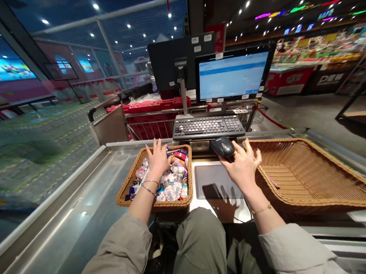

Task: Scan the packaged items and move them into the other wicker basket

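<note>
My left hand [158, 158] rests with spread fingers on small packaged goods in a shallow wicker basket [188, 174]. The goods [173, 183] are colourful packets and small clear bags, packed closely. My right hand [243, 166] curls over a black handheld barcode scanner [223, 147] just beyond a dark flat scanning plate [216, 181]. The shadow of that hand falls across the plate. A wider, shallow wicker basket [311, 178] lies to the right of my right hand, with a small pinkish item [272, 181] on its floor.
A black keyboard [208, 127] and a lit monitor [232, 76] stand straight ahead, beside the dark back of a second screen [180, 60]. A steel checkout counter [58, 195] runs along the left. Red baskets [150, 122] sit behind the keyboard, and a red rope [272, 120] runs to the right.
</note>
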`<state>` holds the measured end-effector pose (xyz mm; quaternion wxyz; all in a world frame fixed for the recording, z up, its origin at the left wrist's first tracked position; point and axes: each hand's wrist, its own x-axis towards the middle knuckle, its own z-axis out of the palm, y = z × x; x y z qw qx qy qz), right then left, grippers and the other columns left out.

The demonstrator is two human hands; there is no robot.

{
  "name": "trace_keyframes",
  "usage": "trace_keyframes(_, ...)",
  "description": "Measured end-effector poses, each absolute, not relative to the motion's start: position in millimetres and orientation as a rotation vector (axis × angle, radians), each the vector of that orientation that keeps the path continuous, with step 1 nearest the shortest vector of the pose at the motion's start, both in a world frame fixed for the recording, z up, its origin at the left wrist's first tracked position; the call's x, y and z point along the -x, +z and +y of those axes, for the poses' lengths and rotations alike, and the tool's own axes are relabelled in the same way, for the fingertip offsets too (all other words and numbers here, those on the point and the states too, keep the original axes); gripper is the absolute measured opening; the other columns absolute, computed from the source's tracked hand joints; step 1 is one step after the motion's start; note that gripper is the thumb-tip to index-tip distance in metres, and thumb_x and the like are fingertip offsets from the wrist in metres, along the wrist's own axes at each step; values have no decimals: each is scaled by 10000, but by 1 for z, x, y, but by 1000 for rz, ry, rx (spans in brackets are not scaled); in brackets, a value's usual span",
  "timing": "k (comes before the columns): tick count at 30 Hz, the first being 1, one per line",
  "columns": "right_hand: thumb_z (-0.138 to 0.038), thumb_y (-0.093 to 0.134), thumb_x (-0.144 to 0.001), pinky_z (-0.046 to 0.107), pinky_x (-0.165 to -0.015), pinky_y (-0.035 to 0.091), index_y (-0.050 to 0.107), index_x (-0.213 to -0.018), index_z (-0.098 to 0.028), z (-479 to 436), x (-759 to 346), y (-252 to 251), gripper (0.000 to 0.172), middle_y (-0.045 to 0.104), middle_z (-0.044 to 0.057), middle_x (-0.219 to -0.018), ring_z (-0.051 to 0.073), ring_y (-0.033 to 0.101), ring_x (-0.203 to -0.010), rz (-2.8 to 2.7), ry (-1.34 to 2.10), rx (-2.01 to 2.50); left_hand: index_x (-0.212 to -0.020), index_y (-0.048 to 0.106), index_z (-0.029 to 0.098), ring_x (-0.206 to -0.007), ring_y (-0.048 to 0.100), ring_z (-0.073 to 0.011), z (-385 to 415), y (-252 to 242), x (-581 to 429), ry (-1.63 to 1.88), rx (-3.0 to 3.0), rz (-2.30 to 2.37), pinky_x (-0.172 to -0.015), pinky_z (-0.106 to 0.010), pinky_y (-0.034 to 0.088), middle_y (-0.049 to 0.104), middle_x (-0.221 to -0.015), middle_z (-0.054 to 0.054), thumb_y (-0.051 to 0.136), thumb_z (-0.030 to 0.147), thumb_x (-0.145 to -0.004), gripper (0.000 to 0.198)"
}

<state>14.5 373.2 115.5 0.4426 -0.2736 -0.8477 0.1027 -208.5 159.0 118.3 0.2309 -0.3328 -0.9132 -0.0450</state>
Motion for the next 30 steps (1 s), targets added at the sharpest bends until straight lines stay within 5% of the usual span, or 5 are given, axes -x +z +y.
trace_keyframes(22,-462,574,-897,690,-1155,174,726,-902,-196,377,-12,91,307,686,106,-1357,381,384,-1464,-2128,207,674,-1023,794,239,-1537,275,-423,150,108,251,-1,883,-2619,-1166,-812,-47,601,-1482,-130,546,313,-959,266)
trace_keyframes(30,-461,587,-884,691,-1159,164,734,-895,-200,376,-13,92,300,683,102,-1363,376,374,-1467,-2127,243,688,-947,786,277,-1570,189,-400,149,140,249,-309,883,-2655,-1138,-814,-115,537,-1555,-61,522,413,-988,300)
